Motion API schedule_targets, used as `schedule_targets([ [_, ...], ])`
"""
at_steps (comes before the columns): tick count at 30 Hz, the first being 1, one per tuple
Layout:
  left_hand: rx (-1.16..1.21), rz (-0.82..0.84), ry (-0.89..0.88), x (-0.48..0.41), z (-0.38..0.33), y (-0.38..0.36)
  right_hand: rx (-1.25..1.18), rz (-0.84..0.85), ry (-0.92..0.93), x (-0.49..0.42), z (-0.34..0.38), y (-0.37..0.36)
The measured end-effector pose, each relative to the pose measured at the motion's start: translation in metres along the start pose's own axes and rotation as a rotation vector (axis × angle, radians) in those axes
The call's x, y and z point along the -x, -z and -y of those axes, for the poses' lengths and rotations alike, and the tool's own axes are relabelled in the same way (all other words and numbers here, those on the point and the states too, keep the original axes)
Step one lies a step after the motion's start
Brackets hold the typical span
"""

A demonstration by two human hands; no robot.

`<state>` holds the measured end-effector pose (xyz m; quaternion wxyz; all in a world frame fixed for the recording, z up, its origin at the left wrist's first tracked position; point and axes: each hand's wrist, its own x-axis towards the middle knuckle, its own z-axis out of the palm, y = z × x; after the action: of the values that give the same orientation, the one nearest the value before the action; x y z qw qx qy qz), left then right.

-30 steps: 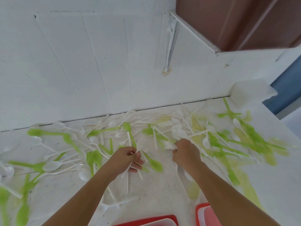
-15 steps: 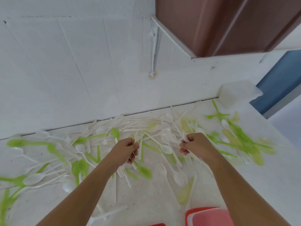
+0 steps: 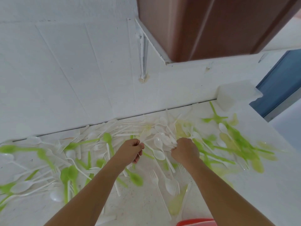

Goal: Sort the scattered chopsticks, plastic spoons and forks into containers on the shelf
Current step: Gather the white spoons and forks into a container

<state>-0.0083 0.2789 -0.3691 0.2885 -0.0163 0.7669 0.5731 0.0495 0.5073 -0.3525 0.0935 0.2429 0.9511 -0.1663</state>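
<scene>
1. Head view: a white shelf top (image 3: 138, 204) runs along a white tiled wall (image 3: 65, 79), and plastic cutlery lies scattered over it from the left edge to the right.
2. The left hand (image 3: 130, 151) sits in the middle of the litter with its fingers curled into a fist around a few pieces of white cutlery (image 3: 142, 138). Their thin ends poke out above the knuckles.
3. The right hand (image 3: 185, 150) is just to the right of it, knuckles up. Its fingertips (image 3: 174, 145) are curled into a cluster of white spoons (image 3: 166, 141) and pinch them. How many it holds cannot be told.
4. Between the two hands lies a single white spoon (image 3: 158, 154), bowl up, resting on the shelf top.
5. Nearer the camera, a white fork (image 3: 154, 175) lies with its tines pointing away.
6. A green spoon (image 3: 107, 137) lies far left of the left hand. More green spoons and forks (image 3: 234, 132) spread to the far right, blurred.
7. Pale yellow-green pieces (image 3: 177, 203) lie near the right forearm, too smeared to tell their type.
8. A translucent white container (image 3: 234, 93) stands at the far right corner against the wall.
9. The rim of a red container (image 3: 195, 222) shows at the near edge, under the right forearm.
10. A brown cabinet (image 3: 211, 26) hangs above on the right, with a blue panel (image 3: 280, 82) beyond the shelf's right end.
</scene>
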Motion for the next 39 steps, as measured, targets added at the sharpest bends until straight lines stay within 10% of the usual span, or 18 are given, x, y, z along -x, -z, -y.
schedule_targets([
  [8,-0.041,-0.063,-0.013,-0.017,-0.010,-0.012,-0.532,0.204,-0.012,-0.007,-0.011,0.019],
  [17,-0.454,-0.262,-0.107,-0.044,-0.028,-0.018,-0.134,0.071,-0.017,-0.009,0.034,-0.011],
  [28,-0.873,-0.252,-0.192,-0.064,-0.023,-0.049,-1.027,0.104,-0.150,-0.050,-0.026,0.047],
  [39,-0.260,-0.393,-0.185,-0.059,-0.045,-0.006,-0.347,0.221,0.131,-0.084,0.023,0.033],
])
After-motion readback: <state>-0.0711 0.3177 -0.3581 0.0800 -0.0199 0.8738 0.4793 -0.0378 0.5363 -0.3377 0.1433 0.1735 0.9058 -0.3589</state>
